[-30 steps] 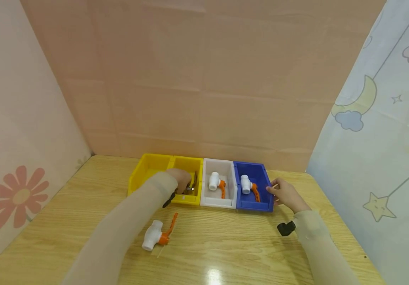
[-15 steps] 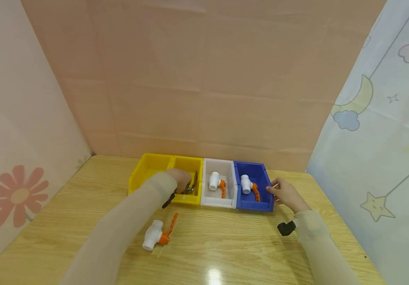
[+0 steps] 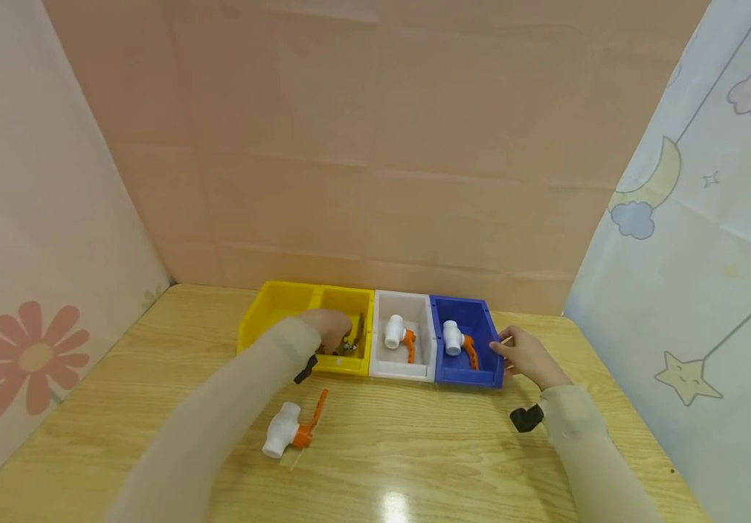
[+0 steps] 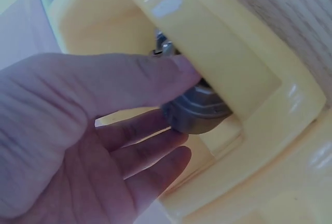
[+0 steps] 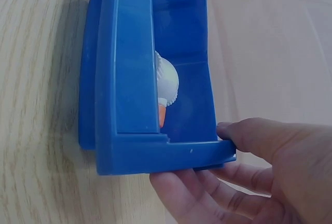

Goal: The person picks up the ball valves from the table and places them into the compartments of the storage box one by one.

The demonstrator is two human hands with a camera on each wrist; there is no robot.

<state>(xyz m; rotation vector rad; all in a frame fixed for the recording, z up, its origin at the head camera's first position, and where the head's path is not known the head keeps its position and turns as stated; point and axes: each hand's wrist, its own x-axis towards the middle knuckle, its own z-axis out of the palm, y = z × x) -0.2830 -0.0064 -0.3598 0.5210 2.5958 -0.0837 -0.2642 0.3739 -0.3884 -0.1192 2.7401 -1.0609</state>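
My left hand (image 3: 328,329) reaches into the right-hand yellow bin (image 3: 344,298). In the left wrist view its thumb lies over a grey metal pipe fitting (image 4: 197,111) with fingertips on the other side, pinching it. The bin's front lip hides part of the fitting. At the right end, my right hand (image 3: 527,356) grips the side wall of the blue bin (image 3: 463,309), thumb on the rim and fingers outside. Inside the blue bin lies a white ball valve (image 3: 452,338) with an orange handle. A similar ball valve (image 3: 395,332) lies in the white bin (image 3: 404,301).
Another white ball valve (image 3: 282,431) with an orange lever lies on the wooden table (image 3: 415,436), in front of the yellow bins. The left yellow bin (image 3: 280,298) adjoins the others in one row. A brown covered wall (image 3: 375,160) stands behind.
Hardly anything differs. My left hand has shifted slightly inside the yellow bin; my right hand keeps its hold on the blue bin.
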